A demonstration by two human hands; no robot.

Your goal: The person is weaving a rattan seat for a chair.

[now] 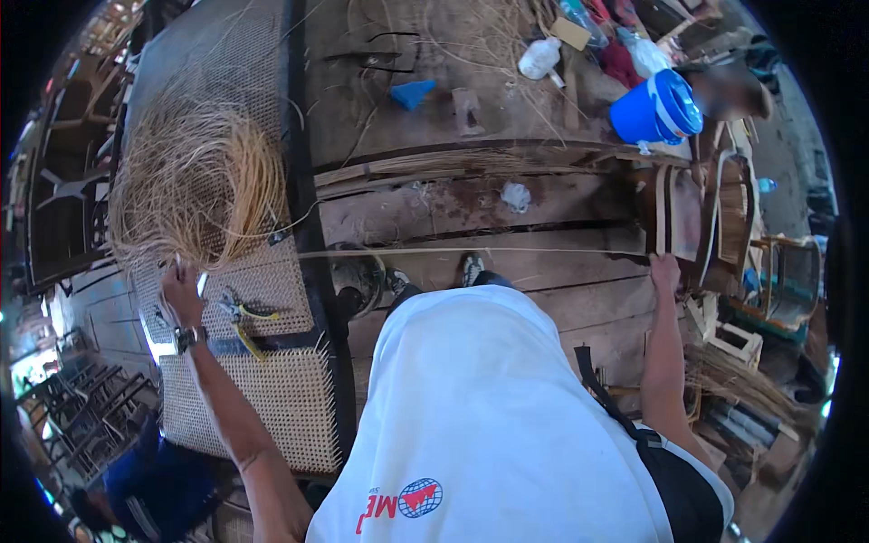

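Observation:
A long pale cane strand [489, 250] stretches nearly straight across in front of me. At the far right its end meets my right hand [665, 271], whose fingers are closed on it. My left hand [184, 294] is pinched at the near edge of a loose coil of cane strands [249, 176], in line with the stretched strand. Against the weave, the strand's left part is hard to follow. Under the coil lies a dark-framed woven cane panel [244, 389]. Yellow-handled pliers or cutters [240, 312] rest on it, just right of my left hand.
A blue lidded bucket [647, 109], a white bottle [540, 59] and a blue scrap [412, 94] stand or lie ahead. A person [733, 90] is at the far right. Another person in dark clothes [163, 489] is at lower left. Wooden furniture frames [738, 339] crowd the right.

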